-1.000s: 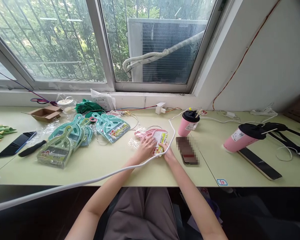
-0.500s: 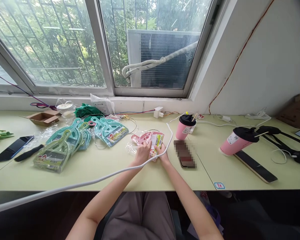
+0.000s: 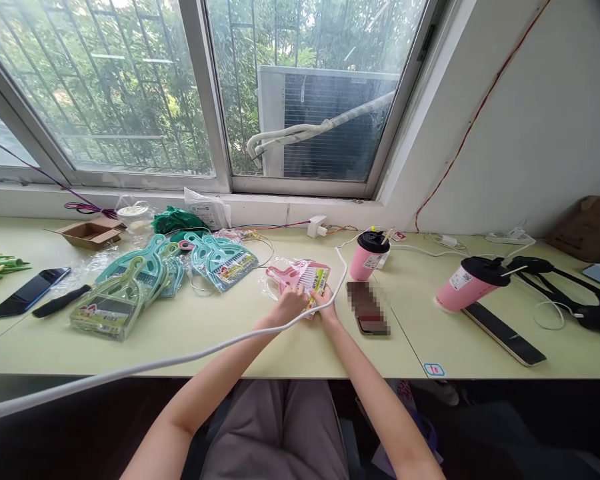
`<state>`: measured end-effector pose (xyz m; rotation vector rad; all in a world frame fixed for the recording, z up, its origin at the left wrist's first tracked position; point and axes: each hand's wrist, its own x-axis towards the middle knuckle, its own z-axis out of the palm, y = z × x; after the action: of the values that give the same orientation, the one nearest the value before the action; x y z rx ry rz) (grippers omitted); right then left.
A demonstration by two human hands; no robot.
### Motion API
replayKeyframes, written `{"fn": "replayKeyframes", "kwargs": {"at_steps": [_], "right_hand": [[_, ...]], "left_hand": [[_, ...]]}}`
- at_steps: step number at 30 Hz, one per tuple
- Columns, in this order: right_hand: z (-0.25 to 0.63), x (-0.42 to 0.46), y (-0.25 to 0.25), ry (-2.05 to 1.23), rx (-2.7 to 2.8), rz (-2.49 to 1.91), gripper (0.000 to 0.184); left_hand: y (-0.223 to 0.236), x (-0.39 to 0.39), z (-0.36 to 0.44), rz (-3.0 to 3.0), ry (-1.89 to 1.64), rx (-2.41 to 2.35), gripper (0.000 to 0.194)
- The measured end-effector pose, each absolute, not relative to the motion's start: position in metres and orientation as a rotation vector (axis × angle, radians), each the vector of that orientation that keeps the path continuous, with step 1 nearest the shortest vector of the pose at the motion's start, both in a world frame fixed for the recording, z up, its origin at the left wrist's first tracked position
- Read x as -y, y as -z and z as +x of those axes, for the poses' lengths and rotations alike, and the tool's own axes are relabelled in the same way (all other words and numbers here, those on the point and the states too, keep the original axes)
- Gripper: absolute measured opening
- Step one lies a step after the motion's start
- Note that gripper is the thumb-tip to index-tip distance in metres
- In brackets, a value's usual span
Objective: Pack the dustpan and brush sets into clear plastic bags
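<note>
A pink mini dustpan and brush set [image 3: 283,275] with a printed label lies on the table in front of me, partly wrapped in clear plastic. Its lower left part is covered by my left hand [image 3: 292,303], whose fingers are bent and closed on the set. At its right edge my right hand [image 3: 325,307] grips the label side, thumb on top. A white cable hangs across the right hand. Several more sets, teal [image 3: 225,263] and green [image 3: 107,303], lie to the left, some in clear wrappers.
Pink cups [image 3: 365,260] with black lids, a phone [image 3: 367,310], a black-faced bar [image 3: 505,333] and a black frame-like object [image 3: 550,293] are on the right. A cardboard box [image 3: 87,233], a dark phone [image 3: 27,293] and a black handle [image 3: 60,303] are on the left. The white cable [image 3: 180,360] crosses the foreground.
My left hand has shifted slightly right and lower over the pink set, with its fingers curled more. The right hand keeps its hold; the view has shifted a little.
</note>
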<state>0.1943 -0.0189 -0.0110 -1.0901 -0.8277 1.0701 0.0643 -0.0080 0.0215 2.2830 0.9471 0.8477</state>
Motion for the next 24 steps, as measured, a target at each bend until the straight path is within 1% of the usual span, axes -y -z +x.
{"fn": "replayKeyframes", "kwargs": {"at_steps": [4,6,8,9,11,12,13,14,16,18,20,24], "right_hand": [[0.184,0.024,0.001,-1.102,0.75,-1.074,0.036],[0.18,0.027,-0.005,-1.143,0.734,-0.999,0.038],[0.178,0.029,-0.012,-1.163,0.711,-0.949,0.039],[0.178,0.03,-0.015,-1.172,0.705,-0.931,0.039],[0.179,0.033,-0.021,-1.197,0.712,-0.901,0.039],[0.18,0.034,-0.023,-1.213,0.725,-0.882,0.039],[0.18,0.035,-0.025,-1.232,0.738,-0.864,0.039],[0.18,0.036,-0.027,-1.25,0.747,-0.85,0.038],[0.18,0.037,-0.029,-1.274,0.752,-0.837,0.037],[0.177,0.038,-0.029,-1.301,0.764,-0.83,0.037],[0.174,0.037,-0.028,-1.333,0.779,-0.815,0.039],[0.17,0.032,-0.023,-1.338,0.741,-0.777,0.039]], "left_hand": [[-0.034,0.012,0.06,2.319,-0.823,-0.908,0.036],[-0.047,0.014,0.052,2.296,-0.905,-0.896,0.035],[-0.065,0.011,0.037,2.175,-1.139,-0.937,0.039],[-0.075,0.006,0.026,2.046,-1.322,-0.986,0.041],[-0.095,-0.008,0.001,1.68,-1.66,-1.092,0.049],[-0.105,-0.017,-0.013,1.486,-1.746,-1.118,0.051],[-0.112,-0.026,-0.027,1.314,-1.726,-1.114,0.048],[-0.118,-0.035,-0.039,1.177,-1.597,-1.06,0.047],[-0.123,-0.048,-0.055,1.037,-1.207,-0.779,0.057],[-0.12,-0.051,-0.057,0.978,-1.022,-0.486,0.065],[-0.114,-0.047,-0.044,0.94,-1.014,-0.304,0.069],[-0.098,-0.034,0.004,0.9,-1.015,-0.179,0.077]]}}
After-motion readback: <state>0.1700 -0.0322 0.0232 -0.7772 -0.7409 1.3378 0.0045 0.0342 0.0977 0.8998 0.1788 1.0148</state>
